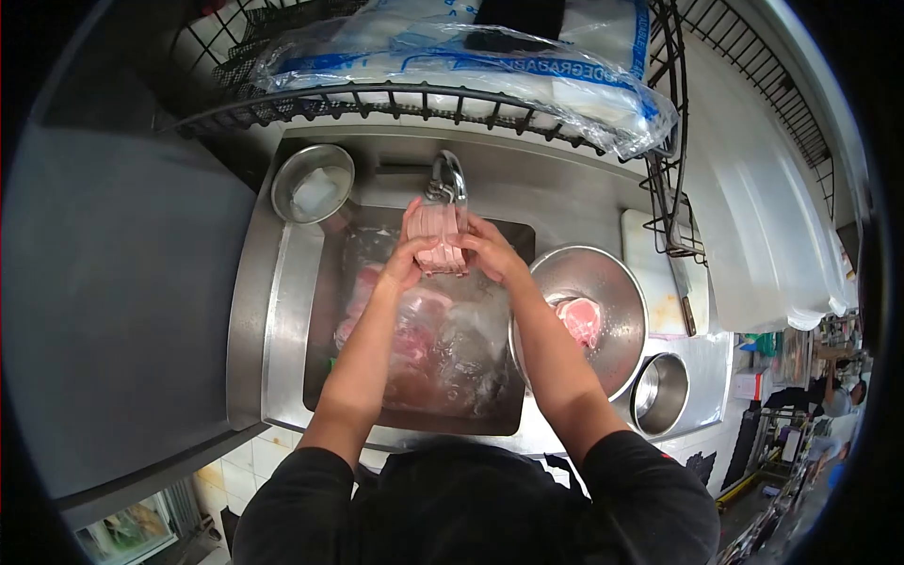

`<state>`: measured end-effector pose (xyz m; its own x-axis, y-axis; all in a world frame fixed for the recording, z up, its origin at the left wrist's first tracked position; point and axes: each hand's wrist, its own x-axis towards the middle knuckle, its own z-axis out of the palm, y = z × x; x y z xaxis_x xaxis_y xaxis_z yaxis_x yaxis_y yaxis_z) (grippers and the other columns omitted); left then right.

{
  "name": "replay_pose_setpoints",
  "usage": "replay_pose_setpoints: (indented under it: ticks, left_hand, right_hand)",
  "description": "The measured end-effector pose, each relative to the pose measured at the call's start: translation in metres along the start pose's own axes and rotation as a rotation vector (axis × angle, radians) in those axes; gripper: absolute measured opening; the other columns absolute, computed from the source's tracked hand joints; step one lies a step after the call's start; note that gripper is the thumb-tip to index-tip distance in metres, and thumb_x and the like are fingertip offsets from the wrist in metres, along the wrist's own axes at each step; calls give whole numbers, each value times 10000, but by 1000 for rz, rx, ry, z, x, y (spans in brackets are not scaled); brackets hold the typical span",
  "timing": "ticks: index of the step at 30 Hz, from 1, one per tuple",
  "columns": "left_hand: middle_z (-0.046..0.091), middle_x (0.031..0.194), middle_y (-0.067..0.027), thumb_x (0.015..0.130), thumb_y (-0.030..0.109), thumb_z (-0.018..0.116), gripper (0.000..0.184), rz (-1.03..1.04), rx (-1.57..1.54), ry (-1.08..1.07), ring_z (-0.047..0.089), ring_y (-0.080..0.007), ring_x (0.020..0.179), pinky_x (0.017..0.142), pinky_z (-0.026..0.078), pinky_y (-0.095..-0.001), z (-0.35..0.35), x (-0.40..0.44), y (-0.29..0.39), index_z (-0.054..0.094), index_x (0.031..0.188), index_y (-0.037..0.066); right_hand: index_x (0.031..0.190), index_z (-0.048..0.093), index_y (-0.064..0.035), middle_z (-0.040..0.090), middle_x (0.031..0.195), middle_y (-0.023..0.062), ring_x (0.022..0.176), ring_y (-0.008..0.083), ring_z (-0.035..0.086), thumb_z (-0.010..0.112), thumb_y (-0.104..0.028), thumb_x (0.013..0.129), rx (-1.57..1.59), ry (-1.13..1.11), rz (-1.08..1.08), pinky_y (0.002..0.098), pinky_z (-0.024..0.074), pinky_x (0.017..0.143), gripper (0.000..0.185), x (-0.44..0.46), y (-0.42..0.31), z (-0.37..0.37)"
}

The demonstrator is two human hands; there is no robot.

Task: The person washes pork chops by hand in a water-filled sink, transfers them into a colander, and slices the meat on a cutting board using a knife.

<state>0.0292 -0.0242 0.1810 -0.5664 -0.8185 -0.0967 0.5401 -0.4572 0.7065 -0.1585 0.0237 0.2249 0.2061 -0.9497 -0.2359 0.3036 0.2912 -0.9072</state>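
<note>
We gripped meat (438, 240) with our left hand (405, 258) and right hand (488, 250) near the tap (454, 171); 1 piece (580, 321) sat in the bowl (617, 306), other chunks (414, 325) in the sink (517, 239).

A knife (682, 290) lies on a white cutting board (654, 282); a black wire rack (424, 88) carries plastic-wrapped packs (603, 89) with blue print

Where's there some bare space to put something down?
There's bare steel between the tap, big bowl and cutting board. A thin strip left of the sink is bare too, below the small bowl. It's crowded in the sink, with meat and water, and right, where big bowl, cutting board, knife and pot sit close.
</note>
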Motion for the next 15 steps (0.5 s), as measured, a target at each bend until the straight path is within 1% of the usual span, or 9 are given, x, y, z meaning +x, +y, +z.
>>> replay_pose_setpoints:
  ticks: [2, 5, 7, 8, 10, 11, 13, 14, 15]
  left_hand:
    - [436, 1428, -102, 793, 103, 691, 831, -14, 17, -24, 429, -295, 1334, 1050, 425, -452, 0, 0, -4, 293, 1515, 212]
    - [454, 1428, -104, 816, 135, 711, 831, -68, -22, 1, 447, -277, 1333, 1062, 418, -446, -2, 8, -14, 276, 1522, 184]
    - [559, 1324, -110, 863, 215, 709, 696, -293, -87, 70, 544, -265, 1242, 1024, 460, -432, 1, 16, -16, 375, 1466, 114]
    - [559, 1324, -110, 863, 215, 709, 696, -297, -85, 69, 544, -265, 1242, 1024, 460, -432, 3, 17, -17, 375, 1466, 114]
    - [632, 1232, -131, 913, 268, 666, 494, -350, -97, 16, 627, -290, 1131, 965, 512, -449, 10, 17, -16, 519, 1329, 45]
    - [632, 1232, -131, 913, 268, 666, 494, -353, -96, 14, 627, -290, 1131, 965, 512, -449, 11, 17, -17, 519, 1329, 45]
    - [651, 1189, -132, 900, 277, 670, 459, -367, -132, 27, 646, -298, 1089, 946, 522, -456, 8, 15, -23, 560, 1275, 36]
    - [651, 1189, -132, 900, 277, 670, 459, -370, -131, 26, 646, -298, 1089, 946, 522, -456, 6, 14, -26, 560, 1275, 36]
    - [661, 1160, -127, 891, 282, 676, 448, -333, -149, 61, 654, -291, 1061, 932, 528, -440, 6, 11, -29, 574, 1248, 32]
  right_hand:
    - [1490, 359, -72, 546, 1320, 88, 1179, 212, 552, 690, -189, 888, -42, -29, -36, 410, 513, 906, 696, -2, 3, -11]
    - [1489, 366, -79, 537, 1336, 82, 1198, 229, 542, 648, -134, 880, -18, -49, 0, 421, 530, 882, 674, -3, 2, -21]
    - [1527, 327, -73, 557, 1284, 121, 1087, 211, 576, 660, -107, 820, -9, 43, 70, 359, 537, 783, 782, -3, -1, -22]
    - [1527, 327, -73, 557, 1284, 121, 1087, 211, 576, 660, -107, 820, -6, 47, 69, 359, 537, 783, 782, -2, -1, -25]
    - [1534, 316, -73, 550, 1309, 140, 1103, 231, 573, 643, -117, 804, -93, 31, 83, 362, 536, 795, 801, 2, 0, -30]
    - [1534, 316, -73, 550, 1309, 140, 1103, 231, 573, 643, -117, 804, -92, 34, 83, 362, 536, 795, 801, 2, 2, -33]
    - [1460, 398, -64, 585, 1226, 106, 1039, 213, 602, 584, -85, 801, -194, 27, 110, 368, 558, 721, 685, -1, -2, -28]
    - [1460, 398, -64, 585, 1226, 106, 1039, 213, 602, 584, -85, 801, -191, 30, 110, 368, 558, 721, 685, 2, -2, -26]
    - [1434, 423, -54, 606, 1153, 105, 945, 193, 612, 577, -89, 807, -281, 30, 63, 344, 544, 683, 647, 4, -1, -24]
